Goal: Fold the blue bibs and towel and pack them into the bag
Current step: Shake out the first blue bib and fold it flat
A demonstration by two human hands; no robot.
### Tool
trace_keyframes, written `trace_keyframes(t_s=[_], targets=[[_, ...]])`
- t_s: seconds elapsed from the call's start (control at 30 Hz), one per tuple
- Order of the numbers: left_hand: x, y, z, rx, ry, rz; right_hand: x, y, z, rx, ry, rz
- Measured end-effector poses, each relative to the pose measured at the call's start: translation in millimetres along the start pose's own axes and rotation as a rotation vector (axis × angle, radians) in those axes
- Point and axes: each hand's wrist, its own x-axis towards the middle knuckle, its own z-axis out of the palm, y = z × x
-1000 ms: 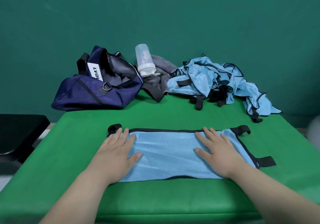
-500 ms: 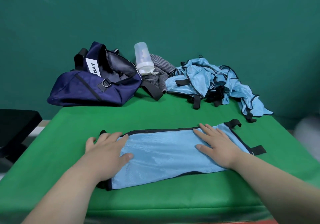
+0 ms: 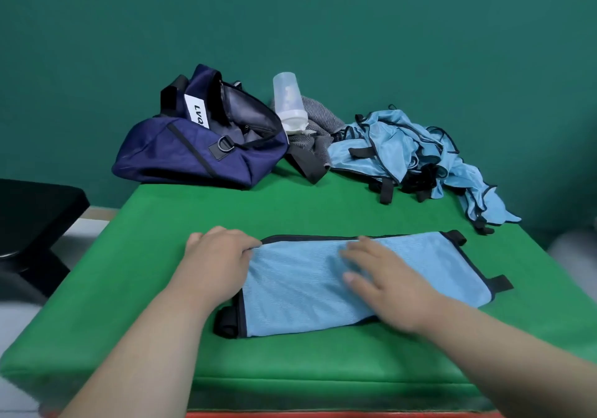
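A folded bib [image 3: 307,288] of light blue mesh with black trim lies flat on the green worktop [image 3: 290,210] near its 6 o'clock edge, long side running from 9 to 3 o'clock and tilted a little; black strap tabs stick out at its 3 o'clock end, and another bunches under its 9 o'clock end. The left hand [image 3: 219,259] sits over that 9 o'clock end, knuckles up, fingers curled onto the trimmed edge and grasping it; the thumb is hidden. The right hand [image 3: 384,285] lies released on the middle of the bib, palm down, fingers spread and straight, somewhat blurred. At 11 o'clock on the worktop a navy bag [image 3: 193,156] slumps with its mouth gaping; just beside it, at 12 o'clock, a clear plastic bottle [image 3: 289,102] leans on a grey towel [image 3: 318,117], whose crumpled folds touch the bag's black strap. At 1 to 2 o'clock a loose heap of bibs [image 3: 403,146] sprawls, one spilling over the worktop's far corner. A black seat [image 3: 32,210] stands off the worktop at 9 o'clock.
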Motion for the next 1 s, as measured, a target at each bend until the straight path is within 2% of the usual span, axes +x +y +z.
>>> trace_keyframes(t_s=[0.07, 0.13, 0.27, 0.37, 0.57, 0.87, 0.93, 1.0], targets=[[-1, -1, 2, -0.019, 0.023, -0.03, -4, -40, 16, -0.053, -0.032, -0.18], [-3, -2, 4, -0.028, 0.021, -0.043, -6, -68, 35, -0.101, 0.057, -0.321], [-5, -7, 2, -0.064, 0.008, -0.102, 3, -95, 48, -0.104, 0.195, -0.341], [-4, -11, 0, -0.081, 0.015, -0.137, 9, -107, 49, -0.184, 0.197, -0.362], [-2, -11, -3, -0.116, -0.007, -0.123, 14, -122, 50, -0.384, 0.202, -0.343], [-4, -15, -4, -0.13, 0.033, -0.114, 22, -140, 45, -0.433, 0.23, -0.337], [-4, -16, -5, -0.164, 0.056, -0.107, 23, -141, 38, -0.35, 0.257, -0.239], [-4, -16, -6, -0.21, 0.109, -0.082, 24, -138, 23, -0.192, 0.279, -0.066]])
